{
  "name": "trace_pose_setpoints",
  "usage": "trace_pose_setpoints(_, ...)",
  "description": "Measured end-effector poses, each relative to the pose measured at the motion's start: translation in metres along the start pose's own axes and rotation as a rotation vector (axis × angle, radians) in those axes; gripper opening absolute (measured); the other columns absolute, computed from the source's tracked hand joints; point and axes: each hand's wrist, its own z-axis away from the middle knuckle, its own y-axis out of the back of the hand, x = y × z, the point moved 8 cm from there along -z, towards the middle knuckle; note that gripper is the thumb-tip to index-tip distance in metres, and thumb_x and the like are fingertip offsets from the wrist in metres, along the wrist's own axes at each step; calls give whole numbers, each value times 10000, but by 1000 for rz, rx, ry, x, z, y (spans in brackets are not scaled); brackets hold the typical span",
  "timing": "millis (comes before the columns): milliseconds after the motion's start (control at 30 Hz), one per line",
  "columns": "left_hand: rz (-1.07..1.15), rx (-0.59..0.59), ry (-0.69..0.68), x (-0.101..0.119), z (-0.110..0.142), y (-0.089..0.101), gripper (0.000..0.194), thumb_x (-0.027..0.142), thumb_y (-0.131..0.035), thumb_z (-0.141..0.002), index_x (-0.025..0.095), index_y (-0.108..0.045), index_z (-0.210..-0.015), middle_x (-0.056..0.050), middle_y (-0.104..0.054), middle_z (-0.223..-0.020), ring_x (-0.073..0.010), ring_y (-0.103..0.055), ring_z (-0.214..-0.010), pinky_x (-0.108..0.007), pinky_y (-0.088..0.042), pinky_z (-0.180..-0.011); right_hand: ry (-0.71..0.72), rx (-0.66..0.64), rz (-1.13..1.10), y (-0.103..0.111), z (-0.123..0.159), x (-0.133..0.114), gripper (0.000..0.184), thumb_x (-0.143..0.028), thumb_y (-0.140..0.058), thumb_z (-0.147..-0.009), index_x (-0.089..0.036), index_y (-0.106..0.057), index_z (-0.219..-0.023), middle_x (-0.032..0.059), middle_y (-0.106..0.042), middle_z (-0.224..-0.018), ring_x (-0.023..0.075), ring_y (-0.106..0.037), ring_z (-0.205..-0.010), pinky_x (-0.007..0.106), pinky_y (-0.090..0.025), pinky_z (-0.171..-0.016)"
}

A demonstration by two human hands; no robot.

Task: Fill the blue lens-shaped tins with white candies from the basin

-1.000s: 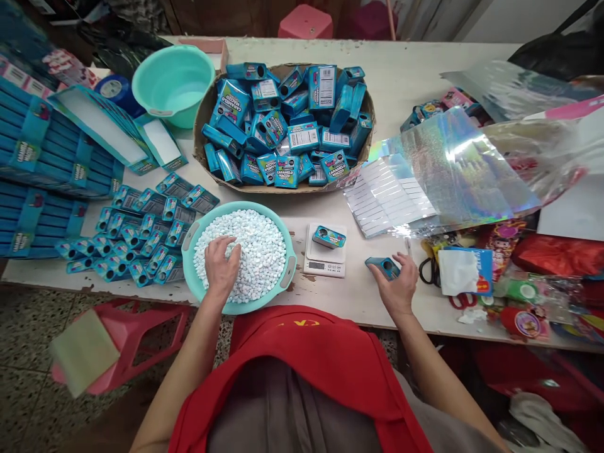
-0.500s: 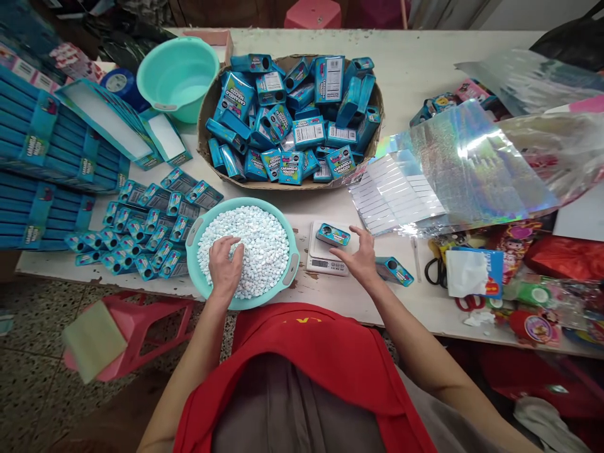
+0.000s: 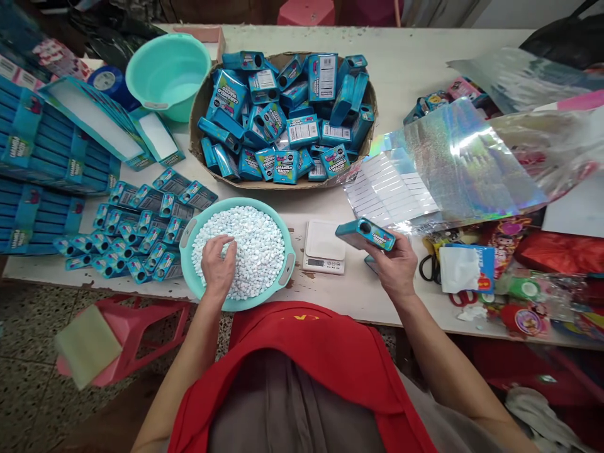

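On our left, a group of boxes (image 3: 155, 255) lies on the desk (image 3: 337, 292), holes toward us, just beside the bowl (image 3: 287, 269). Our left hand (image 3: 219, 267) is half-curled at the white pieces (image 3: 255, 251) in it; whether it has closed on any, we cannot tell. A light, loose hand suits small pieces, since a hard scoop could spill them over the rim.

The scale (image 3: 325, 242) sits to the right of the bowl. Beyond it, our right hand (image 3: 395, 261) grips one box (image 3: 365, 231) by its right end, raised with the hole showing. We do well to hold that hole uppermost and the box level — a tip could lose whatever is inside — and to pinch firmly without denting the sides. A second box (image 3: 371, 264) lies below, partly hidden, so our wrist should clear it.
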Motion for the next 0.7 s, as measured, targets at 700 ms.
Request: trace_pose_setpoints(700,-15,-15,-4,6,-3,-3,186,317,-518,-843,194,-657,-864,-73,-653,-961,-205,-591,-983,-339,-444,-893,-80,15,19,-13,-8,19,426,-404,-776,-625,-204,-597,-956,-3,-645,-854,180,-633,-800,357,-531,-768)
